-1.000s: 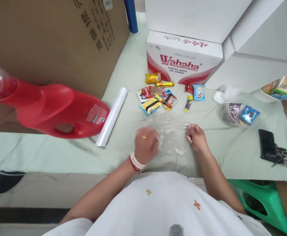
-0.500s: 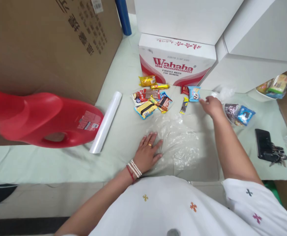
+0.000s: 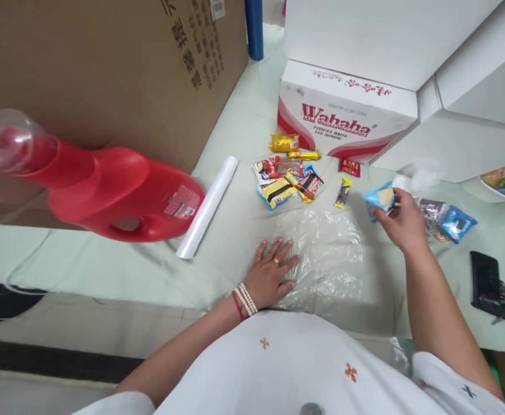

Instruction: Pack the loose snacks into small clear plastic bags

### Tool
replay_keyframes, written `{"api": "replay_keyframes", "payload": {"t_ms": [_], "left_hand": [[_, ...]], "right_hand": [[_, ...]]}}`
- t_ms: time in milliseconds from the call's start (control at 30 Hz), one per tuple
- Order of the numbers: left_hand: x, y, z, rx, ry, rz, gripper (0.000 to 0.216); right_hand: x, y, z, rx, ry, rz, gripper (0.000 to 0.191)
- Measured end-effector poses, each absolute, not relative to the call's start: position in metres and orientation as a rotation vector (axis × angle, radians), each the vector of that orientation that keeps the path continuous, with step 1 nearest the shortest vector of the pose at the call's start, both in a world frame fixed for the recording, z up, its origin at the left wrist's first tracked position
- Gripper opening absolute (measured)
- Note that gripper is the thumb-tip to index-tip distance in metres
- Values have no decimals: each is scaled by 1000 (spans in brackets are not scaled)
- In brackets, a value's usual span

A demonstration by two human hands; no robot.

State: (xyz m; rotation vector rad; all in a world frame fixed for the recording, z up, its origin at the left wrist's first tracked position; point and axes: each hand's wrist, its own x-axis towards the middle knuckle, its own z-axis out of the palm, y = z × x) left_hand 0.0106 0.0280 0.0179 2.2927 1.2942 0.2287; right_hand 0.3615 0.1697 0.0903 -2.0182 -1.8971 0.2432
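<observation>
The left hand (image 3: 273, 275) lies flat, fingers spread, pinning the clear crinkled plastic bag (image 3: 324, 256) while the right hand (image 3: 402, 222) grips a light-blue snack packet (image 3: 379, 199), which next needs the bag's mouth opened.

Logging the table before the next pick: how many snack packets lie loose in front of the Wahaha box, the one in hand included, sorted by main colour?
Yellow packets: 4
Red packets: 2
Brown packets: 2
Blue packet, held in the right hand: 1
Total: 9. The overlapping pile makes this approximate.
</observation>
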Motion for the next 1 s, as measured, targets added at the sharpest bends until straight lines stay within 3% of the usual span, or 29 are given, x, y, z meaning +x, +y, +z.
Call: {"api": "replay_keyframes", "payload": {"t_ms": [133, 233, 367, 533, 700, 833, 1000], "left_hand": [[13, 30, 18, 2292, 1296, 249, 64], [5, 34, 16, 2277, 1283, 275, 67], [-23, 40, 19, 2258, 1219, 380, 64], [-47, 34, 33, 2414, 890, 396, 62], [-41, 38, 24, 2465, 903, 315, 48], [-34, 56, 17, 2427, 1109, 387, 23], [-14, 81, 22, 2279, 1448, 436, 42]], "right_hand": [[296, 103, 100, -1569, -2396, 663, 54], [254, 82, 82, -1573, -2649, 846, 58], [265, 63, 70, -1447, -2503, 929, 70], [313, 8, 69, -1103, -2602, 929, 65], [321, -20, 50, -1152, -2500, 827, 22], [319, 9, 58, -1214, -2170, 1140, 19], [318, 74, 66, -1602, -1816, 1541, 34]]}}
